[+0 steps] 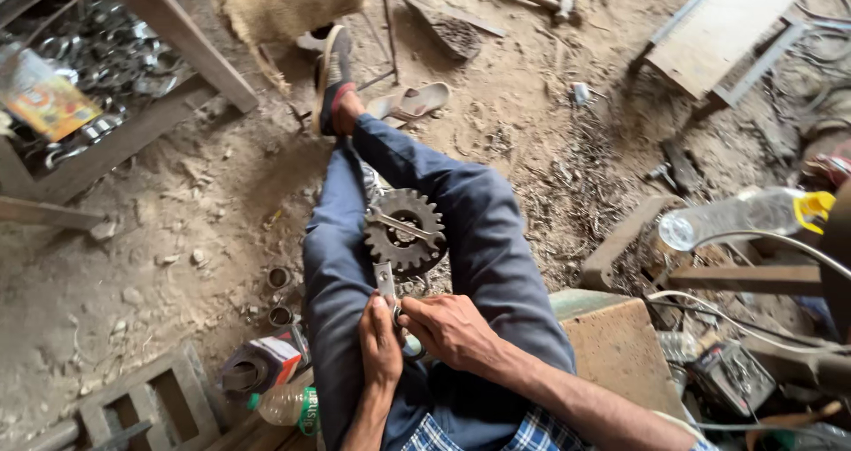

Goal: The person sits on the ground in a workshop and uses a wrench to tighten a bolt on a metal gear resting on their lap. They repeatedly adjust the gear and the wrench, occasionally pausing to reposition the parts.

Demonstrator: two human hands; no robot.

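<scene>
1. Two bare hands meet low in the frame, over the lap of a seated person in blue trousers [483, 229]. The left hand [379, 340] is curled shut around the near end of a flat metal tool [385, 283], thumb on top.
2. The right hand [450, 329] closes over the same near end from the other side, fingers wrapped round what looks like a pale handle. How much of the tool it grips is hidden under the fingers.
3. Beyond the hands, a toothed steel gear [404, 229] rests between the knees, wedged against both legs. A thin metal bar [401, 225] lies across its face. The flat tool runs from the hands up towards the gear's lower edge. Whether it touches the teeth I cannot tell.
4. My judgement of the risks: the gear is steadied only by the legs, so a hard push or twist could roll it off the knees onto the sandalled foot [332, 83] or the dirt floor [160, 256].
5. If the tool slips off the gear, both hands would drive forward into the teeth, since they sit just behind it.
6. Small metal rings [279, 278] and a plastic bottle [288, 405] lie near the left thigh, where a falling gear could scatter them.
</scene>
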